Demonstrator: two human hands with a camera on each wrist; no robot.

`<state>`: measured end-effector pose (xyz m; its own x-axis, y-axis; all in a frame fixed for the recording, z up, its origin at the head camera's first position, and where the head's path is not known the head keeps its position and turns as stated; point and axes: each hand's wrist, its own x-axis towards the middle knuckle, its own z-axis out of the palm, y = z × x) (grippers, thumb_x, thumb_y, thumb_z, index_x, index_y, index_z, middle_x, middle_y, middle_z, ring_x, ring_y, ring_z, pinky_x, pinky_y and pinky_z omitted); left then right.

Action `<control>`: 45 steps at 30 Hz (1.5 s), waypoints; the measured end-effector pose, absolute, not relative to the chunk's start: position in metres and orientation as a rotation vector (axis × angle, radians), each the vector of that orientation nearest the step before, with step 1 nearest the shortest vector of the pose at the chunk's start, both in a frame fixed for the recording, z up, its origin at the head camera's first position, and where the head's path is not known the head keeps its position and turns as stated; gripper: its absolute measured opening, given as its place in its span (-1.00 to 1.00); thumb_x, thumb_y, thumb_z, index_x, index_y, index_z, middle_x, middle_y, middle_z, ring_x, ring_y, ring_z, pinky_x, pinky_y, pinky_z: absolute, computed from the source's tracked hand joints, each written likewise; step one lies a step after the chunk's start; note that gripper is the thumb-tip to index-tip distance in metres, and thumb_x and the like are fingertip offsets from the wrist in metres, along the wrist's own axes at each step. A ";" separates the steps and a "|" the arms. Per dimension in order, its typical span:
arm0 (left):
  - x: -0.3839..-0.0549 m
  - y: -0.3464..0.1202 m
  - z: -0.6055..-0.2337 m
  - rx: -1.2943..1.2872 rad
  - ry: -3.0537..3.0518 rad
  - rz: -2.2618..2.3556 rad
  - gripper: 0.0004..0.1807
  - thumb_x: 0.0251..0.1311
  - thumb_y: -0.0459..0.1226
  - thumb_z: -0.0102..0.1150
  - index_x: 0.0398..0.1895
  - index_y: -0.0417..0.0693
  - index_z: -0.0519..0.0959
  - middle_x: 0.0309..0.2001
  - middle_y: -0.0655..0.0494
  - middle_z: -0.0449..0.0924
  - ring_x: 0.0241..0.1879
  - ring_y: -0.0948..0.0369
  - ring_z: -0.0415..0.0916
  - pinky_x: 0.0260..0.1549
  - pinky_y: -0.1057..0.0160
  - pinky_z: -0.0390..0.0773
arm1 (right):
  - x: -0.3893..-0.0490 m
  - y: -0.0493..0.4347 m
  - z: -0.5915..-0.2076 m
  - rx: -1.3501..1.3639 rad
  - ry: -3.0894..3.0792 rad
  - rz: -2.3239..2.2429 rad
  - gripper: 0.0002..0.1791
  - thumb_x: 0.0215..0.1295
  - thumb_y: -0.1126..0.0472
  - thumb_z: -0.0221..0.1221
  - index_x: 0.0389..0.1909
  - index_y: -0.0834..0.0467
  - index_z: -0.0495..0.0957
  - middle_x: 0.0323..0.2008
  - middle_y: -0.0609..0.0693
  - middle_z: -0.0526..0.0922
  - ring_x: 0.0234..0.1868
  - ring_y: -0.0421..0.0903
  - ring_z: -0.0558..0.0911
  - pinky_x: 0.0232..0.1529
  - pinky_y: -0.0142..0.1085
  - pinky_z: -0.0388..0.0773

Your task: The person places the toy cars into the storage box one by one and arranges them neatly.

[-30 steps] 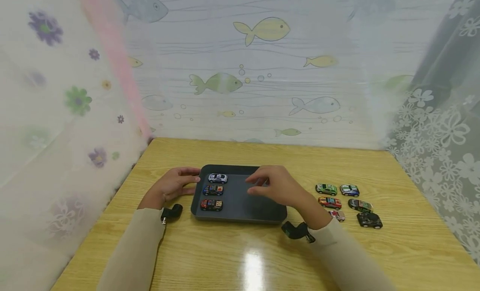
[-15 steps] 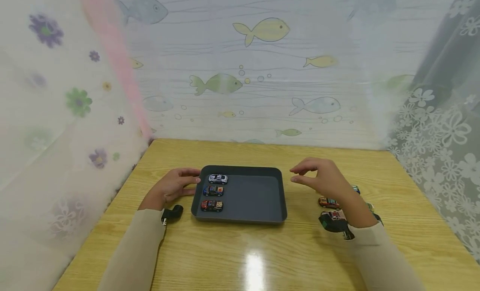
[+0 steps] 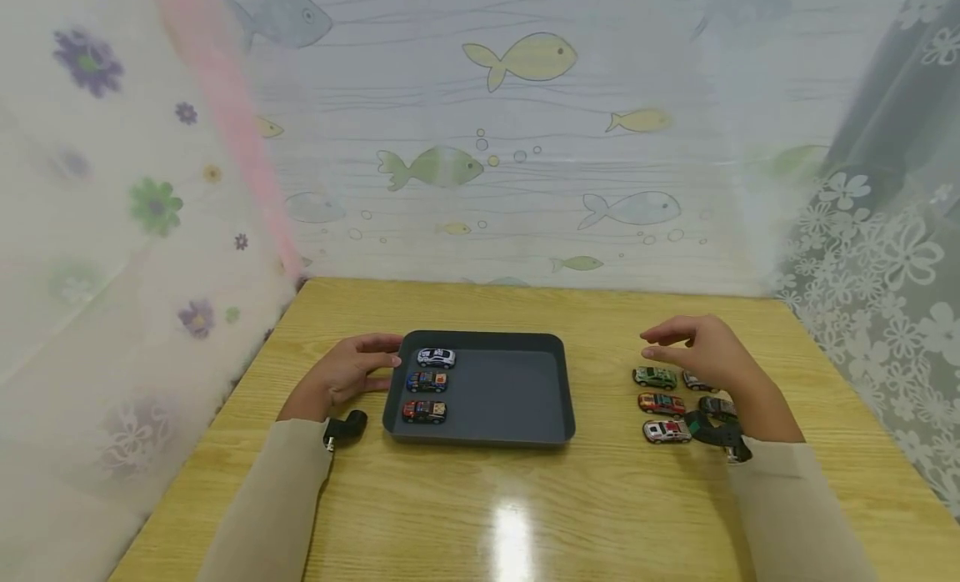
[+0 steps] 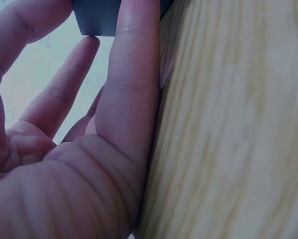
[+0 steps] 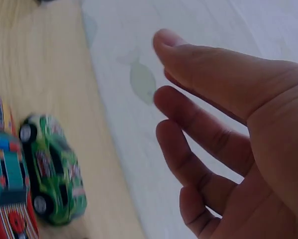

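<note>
My left hand rests against the left side of a dark grey tray, thumb tip at the rim and fingers reaching toward the back corner. Up close in the left wrist view, the fingers lie fairly straight, tips touching the tray wall. Along the tray's left side stand a white toy car, a blue and black toy car and a red and black toy car. My right hand hovers with loosely bent fingers holding nothing, above a green toy car.
Right of the tray, several toy cars sit on the wooden table, among them a red and yellow one and a white and red one. My right forearm partly covers others. A fish-patterned curtain hangs behind the table.
My right hand has moved from over the tray to the right, over the loose toy cars. The left hand and the tray stay in place.
</note>
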<state>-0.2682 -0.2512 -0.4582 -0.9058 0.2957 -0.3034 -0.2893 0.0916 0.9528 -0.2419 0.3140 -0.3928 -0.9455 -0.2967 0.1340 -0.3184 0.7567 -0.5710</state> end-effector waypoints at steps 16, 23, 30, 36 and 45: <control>-0.268 -0.251 -0.456 -0.040 1.948 1.876 -0.34 0.36 -0.32 0.33 0.51 -0.08 0.38 0.49 -0.13 0.32 0.16 0.10 0.63 0.09 0.04 0.73 | -0.248 0.333 -0.419 0.455 -3.139 0.912 -0.67 0.30 0.00 0.44 0.02 0.04 0.78 0.11 0.18 0.70 0.16 0.29 0.59 -0.03 0.07 0.70; -0.267 -0.251 -0.453 -0.022 1.933 1.888 -0.33 0.35 -0.34 0.33 0.51 -0.11 0.37 0.49 -0.14 0.32 0.15 0.10 0.64 0.11 0.03 0.72 | -0.253 0.321 -0.421 0.440 -3.139 0.848 -0.77 0.26 0.07 0.46 -0.11 0.06 0.82 -0.06 0.10 0.76 -0.05 0.08 0.67 -0.12 -0.03 0.69; -0.265 -0.249 -0.452 -0.030 1.936 1.878 -0.32 0.35 -0.32 0.34 0.51 -0.10 0.37 0.49 -0.14 0.31 0.19 0.10 0.61 0.11 0.05 0.72 | -0.251 0.311 -0.419 0.433 -3.159 0.861 -0.75 0.28 0.08 0.45 -0.09 0.11 0.81 -0.13 0.07 0.77 -0.17 -0.01 0.69 -0.18 -0.08 0.70; -0.266 -0.248 -0.453 -0.007 1.954 1.867 -0.32 0.36 -0.32 0.33 0.52 -0.13 0.34 0.50 -0.18 0.29 0.21 0.07 0.59 0.11 0.06 0.72 | -0.250 0.309 -0.419 0.412 -3.176 0.850 -0.74 0.29 0.07 0.44 -0.08 0.11 0.81 -0.16 0.04 0.78 -0.19 -0.04 0.69 -0.16 -0.05 0.71; -0.265 -0.250 -0.455 0.003 1.953 1.864 -0.31 0.38 -0.31 0.32 0.54 -0.12 0.33 0.52 -0.17 0.25 0.25 0.04 0.56 0.13 0.05 0.71 | -0.252 0.302 -0.420 0.457 -3.156 0.894 -0.79 0.29 0.15 0.44 -0.11 0.14 0.80 -0.14 0.08 0.79 -0.18 -0.02 0.75 -0.20 -0.11 0.73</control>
<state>-0.2650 -0.2501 -0.4547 -0.9040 0.2968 -0.3077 -0.2935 0.0926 0.9515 -0.2519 0.3018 -0.4199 -0.9477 -0.3070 -0.0877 -0.2155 0.8176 -0.5340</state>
